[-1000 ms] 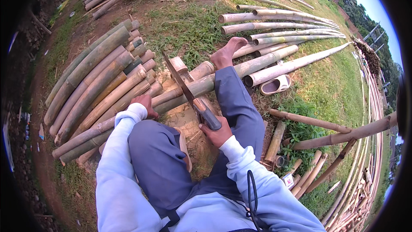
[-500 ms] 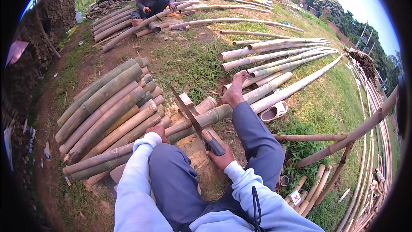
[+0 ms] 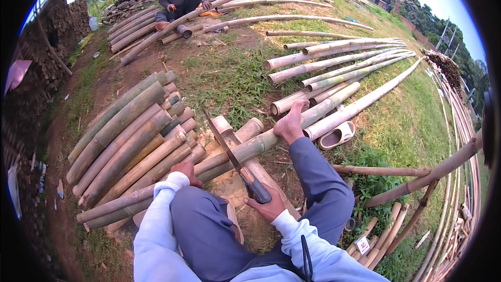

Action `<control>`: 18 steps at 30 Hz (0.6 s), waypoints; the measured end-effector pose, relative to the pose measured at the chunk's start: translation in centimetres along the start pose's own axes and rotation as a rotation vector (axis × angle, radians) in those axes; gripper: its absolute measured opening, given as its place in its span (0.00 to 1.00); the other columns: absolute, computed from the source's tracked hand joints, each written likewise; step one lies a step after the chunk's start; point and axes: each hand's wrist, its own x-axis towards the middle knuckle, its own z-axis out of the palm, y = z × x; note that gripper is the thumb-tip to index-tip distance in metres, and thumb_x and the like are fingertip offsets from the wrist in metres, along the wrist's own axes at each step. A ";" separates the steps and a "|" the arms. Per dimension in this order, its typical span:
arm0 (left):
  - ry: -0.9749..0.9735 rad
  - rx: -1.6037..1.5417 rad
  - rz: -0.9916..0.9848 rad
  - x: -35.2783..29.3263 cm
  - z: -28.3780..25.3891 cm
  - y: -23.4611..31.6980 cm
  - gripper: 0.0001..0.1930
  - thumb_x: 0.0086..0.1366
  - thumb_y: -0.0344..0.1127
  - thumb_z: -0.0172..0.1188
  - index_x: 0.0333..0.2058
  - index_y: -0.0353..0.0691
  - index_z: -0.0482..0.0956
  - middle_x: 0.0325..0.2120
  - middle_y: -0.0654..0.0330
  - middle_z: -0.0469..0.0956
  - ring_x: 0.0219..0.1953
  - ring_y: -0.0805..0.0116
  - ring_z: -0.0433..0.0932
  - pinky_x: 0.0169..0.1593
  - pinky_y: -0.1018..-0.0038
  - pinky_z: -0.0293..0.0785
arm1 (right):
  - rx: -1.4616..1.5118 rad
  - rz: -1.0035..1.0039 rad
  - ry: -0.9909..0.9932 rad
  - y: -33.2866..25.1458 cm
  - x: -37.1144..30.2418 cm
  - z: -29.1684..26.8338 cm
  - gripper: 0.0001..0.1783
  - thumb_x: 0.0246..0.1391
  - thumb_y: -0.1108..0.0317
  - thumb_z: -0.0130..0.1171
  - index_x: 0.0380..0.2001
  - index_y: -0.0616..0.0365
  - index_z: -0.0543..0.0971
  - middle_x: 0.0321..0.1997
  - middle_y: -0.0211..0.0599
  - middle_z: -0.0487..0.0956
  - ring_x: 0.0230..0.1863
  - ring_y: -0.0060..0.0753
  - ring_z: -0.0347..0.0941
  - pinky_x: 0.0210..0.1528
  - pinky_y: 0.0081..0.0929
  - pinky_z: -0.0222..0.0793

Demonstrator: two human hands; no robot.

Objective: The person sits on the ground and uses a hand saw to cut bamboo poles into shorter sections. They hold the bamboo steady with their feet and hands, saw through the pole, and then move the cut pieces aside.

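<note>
A long bamboo pole [image 3: 255, 147] runs slantwise in front of me, from the cut pieces at left toward the far right. My left hand [image 3: 188, 172] is closed on it, left of the saw. My right hand [image 3: 267, 206] grips the dark handle of a handsaw [image 3: 229, 152]. Its blade lies across the pole, tip pointing away from me; how deep it sits is hidden. Right of the blade, my bare foot [image 3: 290, 121] rests on the pole. Short bamboo pieces [image 3: 248, 129] lie on the ground under and beyond the pole.
Stacked cut bamboo [image 3: 128, 120] lies at left. Long poles [image 3: 313, 68] spread over the grass beyond my foot. A pale clog [image 3: 336, 136] stands at right, near a bamboo rail [image 3: 386, 171]. Another person [image 3: 180, 0] sits among poles at the far left.
My right hand and the saw handle have come slightly nearer to me. The view has shifted a little. My left hand stays on the pole.
</note>
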 end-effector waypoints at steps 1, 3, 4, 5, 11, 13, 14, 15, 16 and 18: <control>-0.002 -0.003 0.002 0.1 0.0 0.1 0.37 0.38 0.59 0.79 0.40 0.33 0.86 0.43 0.42 0.85 0.47 0.45 0.84 0.54 0.57 0.80 | 0.008 -0.079 0.047 0.1 -0.2 0.2 0.21 0.53 0.64 0.75 0.43 0.65 0.79 0.32 0.34 0.79 0.33 0.22 0.73 0.40 0.27 0.72; -0.019 0.003 -0.025 0.0 -0.4 0.5 0.38 0.39 0.60 0.79 0.42 0.33 0.85 0.45 0.42 0.84 0.49 0.46 0.84 0.55 0.57 0.79 | -0.055 -0.070 0.057 0.2 -0.1 0.0 0.23 0.54 0.64 0.74 0.46 0.65 0.78 0.36 0.37 0.80 0.37 0.24 0.75 0.44 0.28 0.73; -0.041 0.015 -0.043 0.0 -0.5 1.0 0.39 0.39 0.60 0.79 0.43 0.33 0.85 0.46 0.43 0.84 0.49 0.46 0.84 0.56 0.57 0.78 | -0.084 -0.057 0.071 0.5 -0.5 0.0 0.24 0.54 0.64 0.74 0.48 0.66 0.77 0.38 0.38 0.80 0.39 0.25 0.76 0.46 0.28 0.74; -0.044 0.021 -0.044 0.3 -0.6 1.1 0.38 0.39 0.61 0.79 0.41 0.34 0.85 0.45 0.44 0.84 0.50 0.46 0.83 0.56 0.57 0.78 | -0.070 -0.086 0.097 1.9 -0.2 0.2 0.22 0.55 0.64 0.73 0.47 0.66 0.77 0.38 0.40 0.81 0.41 0.27 0.78 0.47 0.30 0.74; 0.044 0.023 -0.029 -0.1 0.3 0.2 0.41 0.39 0.61 0.79 0.46 0.36 0.81 0.46 0.45 0.84 0.51 0.47 0.83 0.56 0.55 0.78 | -0.087 -0.031 0.065 2.0 -0.6 1.3 0.23 0.55 0.63 0.73 0.48 0.66 0.77 0.38 0.44 0.81 0.39 0.30 0.76 0.46 0.31 0.74; 0.056 0.016 -0.024 0.2 0.1 0.5 0.41 0.40 0.61 0.79 0.48 0.36 0.81 0.46 0.45 0.84 0.51 0.46 0.82 0.57 0.56 0.77 | -0.120 -0.042 0.061 1.8 -0.8 1.1 0.24 0.55 0.62 0.73 0.48 0.66 0.76 0.38 0.44 0.81 0.38 0.30 0.76 0.45 0.31 0.73; 0.044 0.019 -0.028 0.2 0.3 0.7 0.40 0.40 0.61 0.79 0.47 0.36 0.82 0.46 0.45 0.84 0.51 0.45 0.82 0.57 0.56 0.77 | -0.126 -0.038 0.066 2.2 -1.1 1.1 0.24 0.56 0.62 0.72 0.49 0.66 0.77 0.38 0.43 0.81 0.38 0.30 0.76 0.45 0.31 0.74; 0.039 0.021 -0.038 0.2 0.2 0.8 0.40 0.40 0.60 0.79 0.46 0.36 0.83 0.46 0.44 0.84 0.51 0.45 0.82 0.57 0.56 0.77 | -0.130 -0.042 0.067 2.3 -1.0 1.2 0.24 0.56 0.63 0.72 0.49 0.66 0.77 0.38 0.43 0.82 0.38 0.29 0.76 0.45 0.31 0.74; 0.035 0.023 -0.049 0.2 0.0 0.9 0.39 0.40 0.60 0.79 0.45 0.35 0.83 0.46 0.44 0.84 0.51 0.45 0.82 0.57 0.56 0.77 | -0.134 -0.047 0.066 2.4 -0.8 1.2 0.24 0.56 0.63 0.72 0.49 0.66 0.77 0.38 0.43 0.82 0.39 0.29 0.76 0.45 0.30 0.74; 0.008 0.022 -0.069 -0.1 -0.1 1.2 0.37 0.40 0.60 0.79 0.41 0.34 0.84 0.45 0.43 0.84 0.50 0.45 0.83 0.56 0.55 0.78 | -0.059 -0.070 0.064 1.9 -0.8 1.1 0.22 0.57 0.64 0.71 0.50 0.66 0.78 0.39 0.42 0.82 0.39 0.27 0.77 0.46 0.30 0.74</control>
